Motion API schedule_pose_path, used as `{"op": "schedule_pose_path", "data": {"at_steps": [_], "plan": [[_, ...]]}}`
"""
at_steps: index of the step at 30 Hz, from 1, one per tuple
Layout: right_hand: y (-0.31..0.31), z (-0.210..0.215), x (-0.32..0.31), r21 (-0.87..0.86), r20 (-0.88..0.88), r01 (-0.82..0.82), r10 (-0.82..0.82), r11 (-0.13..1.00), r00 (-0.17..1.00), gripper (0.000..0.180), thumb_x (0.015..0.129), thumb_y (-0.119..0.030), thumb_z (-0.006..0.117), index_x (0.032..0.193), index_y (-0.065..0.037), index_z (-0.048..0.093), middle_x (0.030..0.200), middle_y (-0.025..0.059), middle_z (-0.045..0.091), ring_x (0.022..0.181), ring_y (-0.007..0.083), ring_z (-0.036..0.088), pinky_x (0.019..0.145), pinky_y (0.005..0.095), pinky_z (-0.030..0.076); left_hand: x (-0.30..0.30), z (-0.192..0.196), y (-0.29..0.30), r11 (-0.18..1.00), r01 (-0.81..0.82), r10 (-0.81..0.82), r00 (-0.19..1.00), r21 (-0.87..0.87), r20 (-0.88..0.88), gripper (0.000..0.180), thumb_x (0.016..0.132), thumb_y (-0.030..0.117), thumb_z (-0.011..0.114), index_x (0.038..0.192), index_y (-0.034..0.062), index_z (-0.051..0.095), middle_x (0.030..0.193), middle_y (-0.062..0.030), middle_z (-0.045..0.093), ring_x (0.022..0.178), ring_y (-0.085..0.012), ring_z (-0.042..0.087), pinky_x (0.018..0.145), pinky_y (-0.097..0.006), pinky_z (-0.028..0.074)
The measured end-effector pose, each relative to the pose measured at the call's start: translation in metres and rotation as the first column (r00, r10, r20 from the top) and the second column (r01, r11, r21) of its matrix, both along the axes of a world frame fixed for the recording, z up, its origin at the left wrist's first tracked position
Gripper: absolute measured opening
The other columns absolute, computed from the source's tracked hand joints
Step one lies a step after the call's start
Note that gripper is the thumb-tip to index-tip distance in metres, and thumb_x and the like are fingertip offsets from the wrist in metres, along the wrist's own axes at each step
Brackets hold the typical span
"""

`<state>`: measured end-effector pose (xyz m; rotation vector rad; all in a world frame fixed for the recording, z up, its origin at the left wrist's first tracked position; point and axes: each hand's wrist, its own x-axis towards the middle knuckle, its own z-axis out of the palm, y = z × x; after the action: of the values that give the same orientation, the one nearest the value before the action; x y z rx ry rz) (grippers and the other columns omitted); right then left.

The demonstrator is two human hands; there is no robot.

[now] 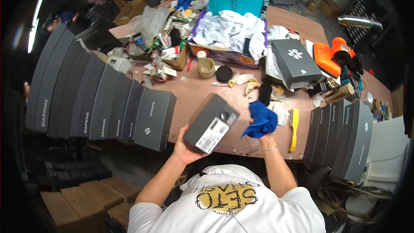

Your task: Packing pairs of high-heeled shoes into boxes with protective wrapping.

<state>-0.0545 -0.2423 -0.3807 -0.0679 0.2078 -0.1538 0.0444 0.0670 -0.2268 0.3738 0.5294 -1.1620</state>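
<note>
My left hand (188,149) grips the near left corner of a dark grey shoebox (206,116), held tilted above the table's front edge. A white label with barcodes covers part of the box's end, beside a round dark hole. In my right hand (268,139) is a bunched blue cloth (261,120), which hides most of my fingers. The cloth is apart from the box. Just right of it lies a yellow-handled brush (294,130). Behind the cloth are a dark oval pad (265,93) and crumpled scraps.
Rows of grey shoeboxes stand at left (153,116) and right (360,136). Behind, a purple carton (233,55) holds white crumpled paper, next to a jar (206,68). Another grey box (295,62) and an orange tool (323,56) are at the back right. Brown cartons (82,203) stand below left.
</note>
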Motion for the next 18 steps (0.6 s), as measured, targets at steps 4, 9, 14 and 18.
{"op": "schedule_pose_path", "data": {"at_steps": [4, 9, 14, 18], "plan": [[-0.004, 0.084, 0.007, -0.24, -0.248, 0.146, -0.206, 0.96, 0.947, 0.048, 0.094, -0.038, 0.047, 0.132, -0.01, 0.045, 0.125, 0.0143, 0.057, 0.103, 0.0324, 0.061, 0.088, 0.0476, 0.051, 0.005, -0.003, -0.008, 0.983, -0.183, 0.179, 0.978, -0.03, -0.104, 0.064, 0.084, 0.054, 0.046, 0.124, 0.0046, 0.052, 0.123, -0.0165, 0.052, 0.112, -0.0319, 0.051, 0.097, -0.053, 0.044], [0.059, 0.129, 0.019, -0.777, 0.043, 0.292, -0.416, 0.558, 0.908, 0.047, 0.092, -0.034, 0.051, 0.126, -0.001, 0.045, 0.115, 0.0104, 0.059, 0.099, 0.0213, 0.061, 0.085, 0.035, 0.05, 0.012, -0.004, -0.009, 0.981, -0.181, 0.172, 0.977, -0.064, -0.125, 0.061, 0.085, 0.05, 0.044, 0.124, 0.0045, 0.052, 0.123, -0.0166, 0.053, 0.111, -0.0319, 0.051, 0.095, -0.053, 0.045], [0.147, 0.197, 0.054, -0.574, 0.156, 0.446, 0.443, -0.687, 0.883, 0.025, 0.068, -0.018, 0.07, 0.092, -0.012, 0.067, 0.108, 0.0102, 0.062, 0.116, 0.0325, 0.052, 0.107, 0.059, 0.022, 0.003, -0.016, -0.014, 0.976, -0.217, 0.201, 0.939, 0.027, 0.28, 0.059, 0.087, 0.056, 0.041, 0.131, 0.0163, 0.048, 0.129, -0.0127, 0.052, 0.12, -0.0265, 0.049, 0.102, -0.045, 0.041], [0.131, 0.203, 0.11, -0.667, 0.206, 0.251, 0.15, -0.702, 0.967, 0.035, 0.076, -0.019, 0.069, 0.11, -0.014, 0.063, 0.122, 0.012, 0.057, 0.117, 0.0305, 0.051, 0.105, 0.0478, 0.032, 0.024, -0.007, -0.004, 0.975, -0.143, 0.145, 0.989, -0.169, -0.001, 0.064, 0.088, 0.059, 0.04, 0.136, 0.0168, 0.044, 0.137, -0.0103, 0.046, 0.126, -0.0279, 0.045, 0.103, -0.053, 0.038]]}}
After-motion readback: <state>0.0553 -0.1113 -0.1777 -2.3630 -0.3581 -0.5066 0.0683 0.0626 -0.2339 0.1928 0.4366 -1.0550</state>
